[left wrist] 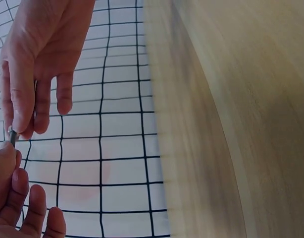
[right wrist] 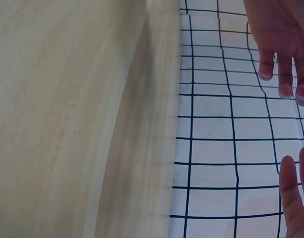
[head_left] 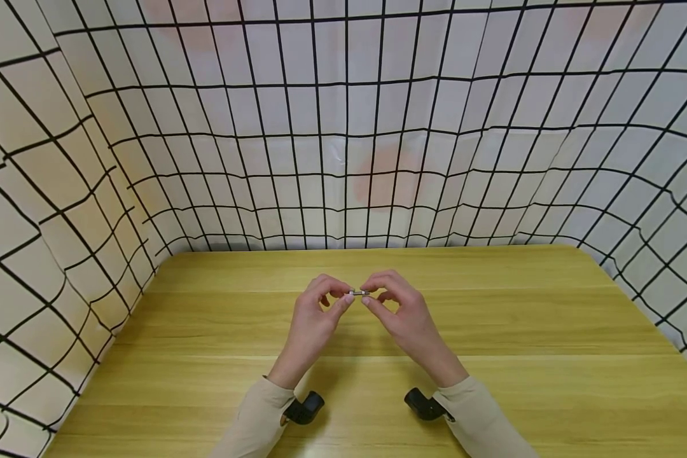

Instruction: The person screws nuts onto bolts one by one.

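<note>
Both hands hold a tiny silvery metal piece (head_left: 359, 293), slim like a bolt, level between their fingertips above the table. My left hand (head_left: 313, 313) pinches its left end between thumb and forefinger. On the other end, the thumb and forefinger of my right hand (head_left: 399, 312) pinch it too. Seen from the left wrist, the shaft (left wrist: 13, 138) shows between the right hand (left wrist: 43, 62) at the top and the left hand (left wrist: 16, 208) below. The right wrist view catches only parts of both hands at its right edge; the piece lies outside it. Fingertips cover the piece's ends.
Under the hands lies a wooden table (head_left: 235, 337). White sheeting with a black grid (head_left: 343, 146) rises behind it and along both sides. A black wrist device (head_left: 305, 408) sits at the left cuff, and another (head_left: 425, 404) at the right cuff.
</note>
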Available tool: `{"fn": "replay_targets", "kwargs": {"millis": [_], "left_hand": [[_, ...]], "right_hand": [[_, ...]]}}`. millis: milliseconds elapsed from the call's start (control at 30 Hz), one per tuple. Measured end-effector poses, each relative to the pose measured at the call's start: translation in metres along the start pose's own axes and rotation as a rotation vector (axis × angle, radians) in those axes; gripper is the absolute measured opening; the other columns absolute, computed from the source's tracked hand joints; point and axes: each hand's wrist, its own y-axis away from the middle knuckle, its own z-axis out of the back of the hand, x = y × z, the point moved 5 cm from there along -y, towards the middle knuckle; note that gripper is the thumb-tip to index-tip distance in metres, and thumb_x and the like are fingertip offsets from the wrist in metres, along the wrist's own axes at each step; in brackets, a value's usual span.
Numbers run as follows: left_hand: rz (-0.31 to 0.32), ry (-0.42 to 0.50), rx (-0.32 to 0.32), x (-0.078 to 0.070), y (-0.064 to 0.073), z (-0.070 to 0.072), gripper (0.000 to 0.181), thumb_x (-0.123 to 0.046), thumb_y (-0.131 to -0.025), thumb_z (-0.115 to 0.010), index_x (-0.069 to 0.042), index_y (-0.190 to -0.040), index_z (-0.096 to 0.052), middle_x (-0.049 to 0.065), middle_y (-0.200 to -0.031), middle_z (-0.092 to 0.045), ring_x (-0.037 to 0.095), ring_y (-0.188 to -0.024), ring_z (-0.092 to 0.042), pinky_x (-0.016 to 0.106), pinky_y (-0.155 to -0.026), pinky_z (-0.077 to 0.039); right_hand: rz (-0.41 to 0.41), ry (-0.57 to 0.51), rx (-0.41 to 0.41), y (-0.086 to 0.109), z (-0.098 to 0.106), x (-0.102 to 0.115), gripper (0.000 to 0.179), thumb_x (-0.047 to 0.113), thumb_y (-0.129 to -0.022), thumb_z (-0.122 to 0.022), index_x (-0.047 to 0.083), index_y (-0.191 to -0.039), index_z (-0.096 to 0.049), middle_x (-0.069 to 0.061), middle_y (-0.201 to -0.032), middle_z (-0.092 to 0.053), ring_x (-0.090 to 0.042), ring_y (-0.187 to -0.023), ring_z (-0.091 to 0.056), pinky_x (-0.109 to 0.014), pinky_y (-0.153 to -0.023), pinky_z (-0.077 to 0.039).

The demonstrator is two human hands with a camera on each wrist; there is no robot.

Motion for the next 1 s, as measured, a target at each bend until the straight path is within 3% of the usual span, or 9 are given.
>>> {"fn": "replay_targets", "kwargs": {"millis": [300, 400, 500, 633, 700, 867, 1000], "left_hand": [[-0.017, 0.004, 0.000, 0.000, 0.000, -0.001, 0.005, -0.013, -0.090, -0.072, -0.009, -0.093, -0.071, -0.009, -0.089, -0.059, 0.013, -0.089, -0.053, 0.040, -0.076, -0.040], [-0.023, 0.005, 0.001, 0.000, -0.001, -0.002, 0.004, -0.011, -0.090, -0.072, -0.010, -0.093, -0.071, -0.009, -0.089, -0.059, 0.013, -0.088, -0.054, 0.040, -0.075, -0.040], [-0.025, 0.004, 0.003, 0.000, -0.001, -0.002, 0.004, -0.010, -0.090, -0.072, -0.010, -0.093, -0.071, -0.009, -0.089, -0.059, 0.013, -0.088, -0.053, 0.041, -0.075, -0.041], [-0.018, -0.003, 0.008, 0.000, 0.000, -0.002, 0.004, -0.011, -0.090, -0.072, -0.009, -0.094, -0.071, -0.009, -0.091, -0.059, 0.013, -0.089, -0.053, 0.042, -0.076, -0.041], [-0.012, -0.006, 0.008, 0.000, 0.000, -0.002, 0.005, -0.011, -0.090, -0.072, -0.009, -0.094, -0.070, -0.009, -0.091, -0.059, 0.013, -0.090, -0.053, 0.041, -0.076, -0.041], [-0.005, -0.012, 0.003, 0.002, 0.000, -0.002, 0.005, -0.009, -0.089, -0.072, -0.012, -0.093, -0.070, -0.009, -0.090, -0.059, 0.019, -0.090, -0.054, 0.042, -0.076, -0.041], [-0.007, -0.014, 0.003, 0.002, -0.001, -0.002, 0.005, -0.008, -0.089, -0.072, -0.011, -0.094, -0.071, -0.009, -0.090, -0.059, 0.021, -0.091, -0.055, 0.041, -0.076, -0.041]], "right_hand": [[-0.067, 0.002, 0.017, 0.006, -0.006, -0.025, 0.004, 0.010, -0.096, -0.064, 0.013, -0.097, -0.067, 0.004, -0.097, -0.061, -0.014, -0.090, -0.057, -0.034, -0.078, -0.048], [-0.089, -0.007, 0.018, 0.007, -0.005, -0.027, 0.005, 0.015, -0.097, -0.063, 0.014, -0.097, -0.067, 0.006, -0.096, -0.062, -0.014, -0.088, -0.057, -0.035, -0.078, -0.048], [-0.102, -0.013, 0.028, 0.007, -0.005, -0.027, 0.009, 0.017, -0.096, -0.065, 0.017, -0.106, -0.068, 0.009, -0.100, -0.063, -0.013, -0.093, -0.057, -0.034, -0.079, -0.049], [-0.065, -0.023, 0.047, 0.004, -0.003, -0.016, 0.031, 0.008, -0.091, -0.071, 0.014, -0.121, -0.063, 0.003, -0.114, -0.062, -0.017, -0.101, -0.056, -0.037, -0.078, -0.051], [-0.024, -0.025, 0.046, 0.003, -0.002, -0.013, 0.036, 0.003, -0.088, -0.073, 0.010, -0.122, -0.062, -0.002, -0.118, -0.061, -0.020, -0.103, -0.055, -0.039, -0.078, -0.052], [0.041, -0.012, 0.028, 0.000, 0.003, 0.002, 0.026, -0.009, -0.085, -0.072, 0.001, -0.108, -0.065, -0.011, -0.113, -0.061, -0.022, -0.106, -0.055, -0.040, -0.076, -0.052], [0.051, -0.003, 0.025, -0.002, 0.004, 0.012, 0.022, -0.013, -0.083, -0.071, 0.000, -0.101, -0.066, -0.011, -0.107, -0.062, -0.022, -0.100, -0.057, -0.034, -0.074, -0.051]]}}
